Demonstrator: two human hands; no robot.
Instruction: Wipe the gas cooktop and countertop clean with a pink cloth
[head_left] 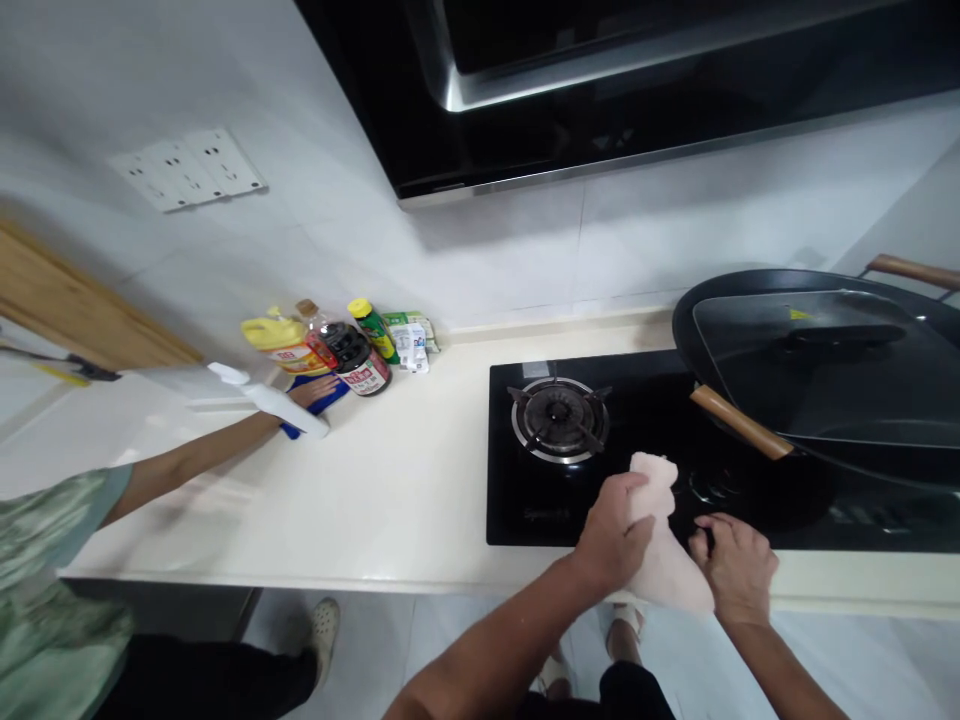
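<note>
My left hand (615,530) is closed on a pale pink cloth (664,565), which hangs down over the front edge of the black glass stove (540,515). Its bunched upper end sticks out above my fingers. To the right, my right hand (739,568) rests at the stove's front edge with its fingers curled in. Whatever lies under those fingertips is hidden, perhaps a knob. Just beyond my left hand is the bare gas burner (559,418). A big black pan (694,325) with wooden handles covers the stove's right side, a dark flat lid (825,390) over it.
At the left, another person's hand (319,388) presses a blue cloth (330,400) on the white counter (390,490). Beside it are a white spray bottle (281,405), a dark-lidded jar (364,365), a yellow bottle (281,342) and other bottles. A black range hood (540,130) overhangs the stove.
</note>
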